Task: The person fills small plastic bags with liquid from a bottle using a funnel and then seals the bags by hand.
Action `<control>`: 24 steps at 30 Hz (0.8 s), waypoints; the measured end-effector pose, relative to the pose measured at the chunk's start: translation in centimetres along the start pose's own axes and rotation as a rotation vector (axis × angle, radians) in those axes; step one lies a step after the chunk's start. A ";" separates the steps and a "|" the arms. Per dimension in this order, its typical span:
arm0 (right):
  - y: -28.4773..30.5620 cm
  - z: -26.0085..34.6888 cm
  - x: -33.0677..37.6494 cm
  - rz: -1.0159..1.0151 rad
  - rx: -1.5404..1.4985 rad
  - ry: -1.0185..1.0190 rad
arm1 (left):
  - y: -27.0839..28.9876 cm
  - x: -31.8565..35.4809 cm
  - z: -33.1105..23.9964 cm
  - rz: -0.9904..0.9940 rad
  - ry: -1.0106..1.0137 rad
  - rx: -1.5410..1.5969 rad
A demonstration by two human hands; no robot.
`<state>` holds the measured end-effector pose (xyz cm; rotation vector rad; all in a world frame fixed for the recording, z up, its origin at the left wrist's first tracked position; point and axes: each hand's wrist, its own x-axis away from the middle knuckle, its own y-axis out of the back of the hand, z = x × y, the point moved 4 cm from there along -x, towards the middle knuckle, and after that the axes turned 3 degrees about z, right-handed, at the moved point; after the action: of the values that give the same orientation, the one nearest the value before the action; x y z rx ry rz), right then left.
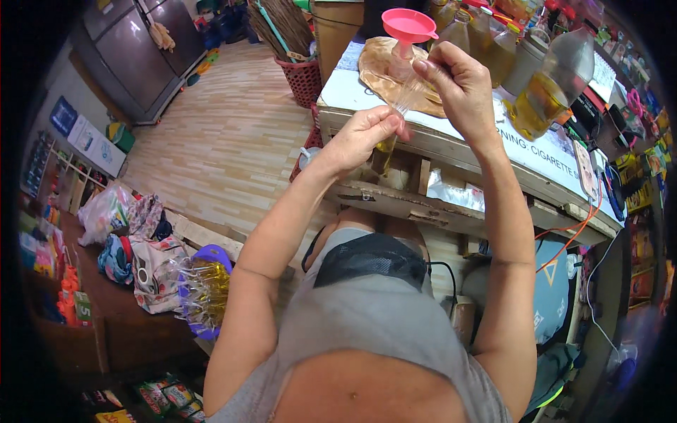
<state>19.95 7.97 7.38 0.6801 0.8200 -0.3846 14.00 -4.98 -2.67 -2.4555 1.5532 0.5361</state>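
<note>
Between my two hands a thin transparent plastic bag (411, 95) is stretched, with yellow oil in its lower end (383, 155). My left hand (370, 134) is closed around the bag just above the oil, which hangs below my fingers in front of the table edge. Higher up and to the right, my right hand (458, 84) pinches the bag's upper end. Just beyond the bag a pink funnel (409, 27) sits on a transparent bottle (402, 62), over a brown stained sheet (379, 67). To the right a large transparent jug (541, 102) is partly filled with yellow oil.
Several oil bottles (486, 39) line the table's back. Below my hands an open drawer (402, 173) holds a plastic packet (455, 190). On the left a purple basin (216, 255) contains several tied oil bags (204, 292). A phone (584, 169) with orange cables lies at the right.
</note>
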 end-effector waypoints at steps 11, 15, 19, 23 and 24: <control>0.1 -0.8 -0.5 0.174 -0.137 -0.127 | -0.7 0.4 0.4 -0.040 0.031 0.088; -0.5 0.7 -0.3 0.224 -0.094 -0.125 | -0.8 0.6 0.9 -0.027 0.039 0.080; -2.2 0.3 0.5 0.375 -0.038 -0.132 | -1.5 -0.4 -1.9 -0.129 -0.134 0.139; -2.4 1.1 0.3 0.269 -0.150 -0.098 | -0.3 -1.2 -2.5 -0.072 -0.086 0.105; -2.2 1.6 0.4 0.216 -0.136 -0.084 | -0.2 -1.3 -2.4 -0.086 -0.071 0.083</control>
<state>19.83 5.30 6.94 0.6142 0.6785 -0.1594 14.20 -4.67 0.05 -2.4009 1.4074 0.5269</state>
